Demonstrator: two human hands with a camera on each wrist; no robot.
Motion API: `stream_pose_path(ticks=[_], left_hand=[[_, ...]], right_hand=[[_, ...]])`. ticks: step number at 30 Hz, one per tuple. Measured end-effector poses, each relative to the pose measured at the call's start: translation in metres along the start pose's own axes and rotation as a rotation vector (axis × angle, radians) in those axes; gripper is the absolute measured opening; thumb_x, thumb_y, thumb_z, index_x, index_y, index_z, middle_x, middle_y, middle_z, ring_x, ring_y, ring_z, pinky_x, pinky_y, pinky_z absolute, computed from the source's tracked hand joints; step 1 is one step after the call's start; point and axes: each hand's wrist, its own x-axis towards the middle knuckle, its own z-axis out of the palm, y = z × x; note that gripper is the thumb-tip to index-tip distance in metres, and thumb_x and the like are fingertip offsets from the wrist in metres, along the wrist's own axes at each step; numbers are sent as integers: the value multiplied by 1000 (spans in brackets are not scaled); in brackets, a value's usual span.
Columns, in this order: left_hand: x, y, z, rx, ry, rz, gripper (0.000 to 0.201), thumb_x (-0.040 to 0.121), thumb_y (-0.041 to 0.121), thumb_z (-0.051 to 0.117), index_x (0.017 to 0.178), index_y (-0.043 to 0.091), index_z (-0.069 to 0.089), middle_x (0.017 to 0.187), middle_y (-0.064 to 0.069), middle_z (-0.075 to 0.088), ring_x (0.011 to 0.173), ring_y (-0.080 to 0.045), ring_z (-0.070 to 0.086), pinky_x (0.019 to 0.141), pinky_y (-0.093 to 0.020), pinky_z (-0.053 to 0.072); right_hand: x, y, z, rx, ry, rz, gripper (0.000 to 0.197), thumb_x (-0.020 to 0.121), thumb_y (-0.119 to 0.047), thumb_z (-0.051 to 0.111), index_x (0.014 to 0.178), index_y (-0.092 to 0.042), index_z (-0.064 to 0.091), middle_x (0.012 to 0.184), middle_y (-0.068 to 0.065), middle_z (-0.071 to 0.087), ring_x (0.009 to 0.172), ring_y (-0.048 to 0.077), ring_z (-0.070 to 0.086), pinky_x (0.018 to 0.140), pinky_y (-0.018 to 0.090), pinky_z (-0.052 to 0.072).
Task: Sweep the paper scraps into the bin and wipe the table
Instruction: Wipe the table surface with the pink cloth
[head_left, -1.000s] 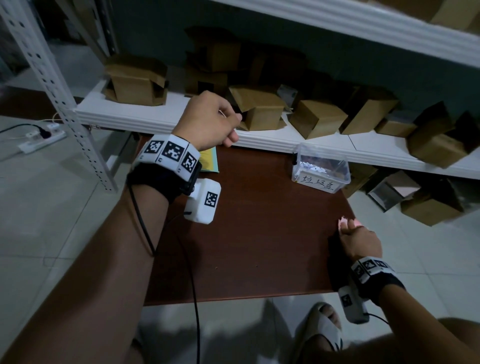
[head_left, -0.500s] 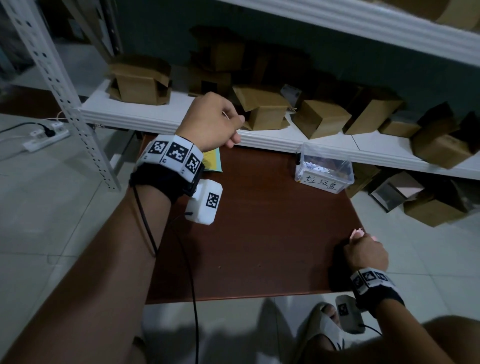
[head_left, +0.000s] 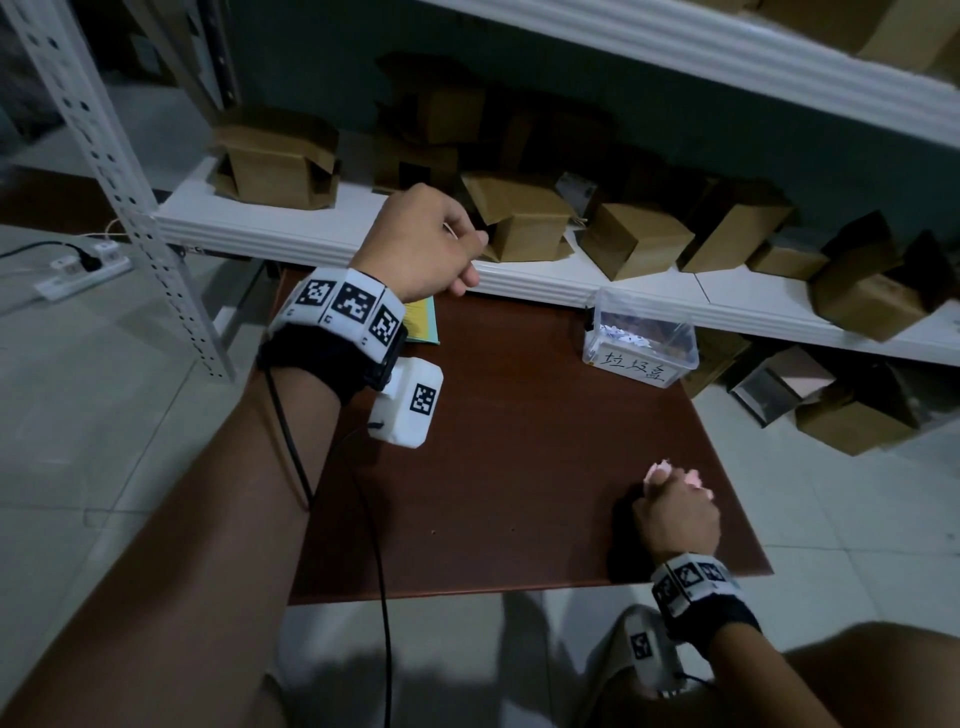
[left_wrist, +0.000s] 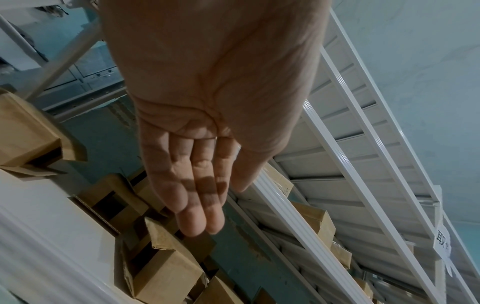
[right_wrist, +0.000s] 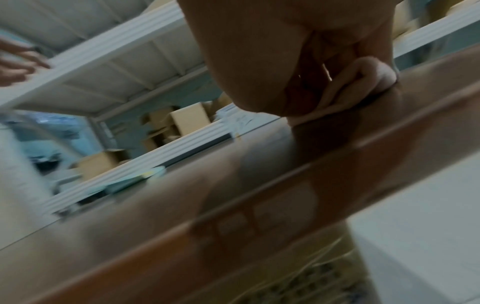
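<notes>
Wipe phase, judging by the layout: scraps (head_left: 626, 335) sit in the bin (head_left: 640, 347), none visible on the counter (head_left: 519, 467).

Right hand (head_left: 675, 517) is fisted around a wadded pink cloth (head_left: 670, 474), pressing it on the counter near the hand-side front corner; cloth pokes out just beyond the knuckles. Right wrist view is blurred but shows the cloth (right_wrist: 363, 86) squashed against the surface.

Left hand (head_left: 423, 244) hovers above the counter's far edge, holding nothing, fingers loosely curled in the head view, nearly straight in the wrist view (left_wrist: 197, 185).

To do it well:
- keep the wad flat and pressed, overlapping strokes
- work from this corner away toward the bin, which stands well ahead of the right hand at the far edge
- go round the bin and the yellow-green pad (head_left: 421, 325) under the left wrist, or lift them

Materials:
- counter: dark reddish-brown, smooth, glossy, reflects the shelf
- cloth: soft, crumpled
- bin: clear rigid plastic box, handwritten white label
- shelf (head_left: 332, 244) beyond: white ribbed metal, carrying cardboard boxes (head_left: 636, 239)
</notes>
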Motion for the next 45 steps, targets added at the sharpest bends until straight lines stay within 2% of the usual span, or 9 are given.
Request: stream_pose_path(ticks=[12, 21, 26, 29, 31, 34, 40, 42, 45], left_hand=[[-3, -4, -11, -16, 10, -7, 23, 106, 28, 64, 87, 19, 74, 72, -1, 80, 65, -16, 79, 77, -35, 65], [-14, -18, -38, -3, 61, -62, 20, 105, 27, 64, 89, 20, 72, 72, 0, 80, 61, -9, 77, 58, -21, 51], [-20, -26, -54, -16, 106, -67, 17, 105, 29, 65, 95, 17, 73, 73, -1, 80, 63, -11, 78, 68, -30, 62], [-21, -30, -61, -21, 120, -69, 19, 106, 30, 65, 97, 16, 74, 74, -2, 80, 64, -12, 79, 70, -31, 65], [-22, -32, -67, -21, 130, -73, 19, 106, 29, 64, 97, 15, 74, 74, -2, 80, 65, -13, 79, 70, -32, 65], [-24, -37, -74, -25, 143, -83, 20, 106, 29, 64, 91, 17, 72, 74, -1, 80, 66, -14, 79, 73, -33, 66], [-26, -43, -86, -66, 151, -99, 23, 105, 28, 64, 86, 17, 71, 72, -2, 80, 64, -16, 79, 78, -40, 67], [-28, -42, -88, -52, 151, -94, 23, 106, 28, 64, 87, 17, 71, 73, -2, 79, 64, -14, 78, 75, -36, 66], [-29, -41, -89, -56, 154, -83, 24, 106, 28, 64, 85, 18, 71, 74, -3, 79, 64, -16, 78, 74, -34, 66]], right_hand=[[-75, -123, 0, -7, -84, -429, 59, 95, -23, 52, 150, -7, 39, 155, 20, 41, 134, 40, 49, 102, 43, 50], [-137, -218, 22, -73, -145, -805, 67, 92, -20, 54, 155, -6, 37, 161, 20, 33, 150, 44, 27, 119, 49, 35], [-155, -247, 19, -53, -84, -916, 43, 89, -19, 65, 129, -5, 68, 140, 25, 56, 136, 47, 49, 103, 48, 52], [-162, -261, 11, -76, -122, -945, 34, 50, -25, 89, 81, -15, 80, 82, 10, 74, 82, 31, 75, 56, 33, 60], [-165, -271, 17, -82, -122, -992, 41, 52, -25, 86, 92, -20, 80, 83, 8, 75, 74, 31, 74, 54, 32, 58], [-171, -286, 29, -58, -203, -1060, 56, 82, -16, 62, 137, -24, 53, 124, 20, 66, 107, 44, 67, 72, 41, 58], [-197, -307, 29, 214, -193, -1137, 46, 63, 1, 83, 104, -1, 63, 78, 20, 66, 51, 40, 64, 38, 30, 45], [-207, -312, 28, 222, -85, -1165, 43, 69, -2, 78, 108, 2, 60, 87, 23, 67, 57, 41, 66, 43, 31, 50], [-214, -315, 21, 101, -163, -1218, 45, 99, -5, 56, 141, 8, 48, 142, 29, 52, 122, 44, 58, 94, 44, 51]])
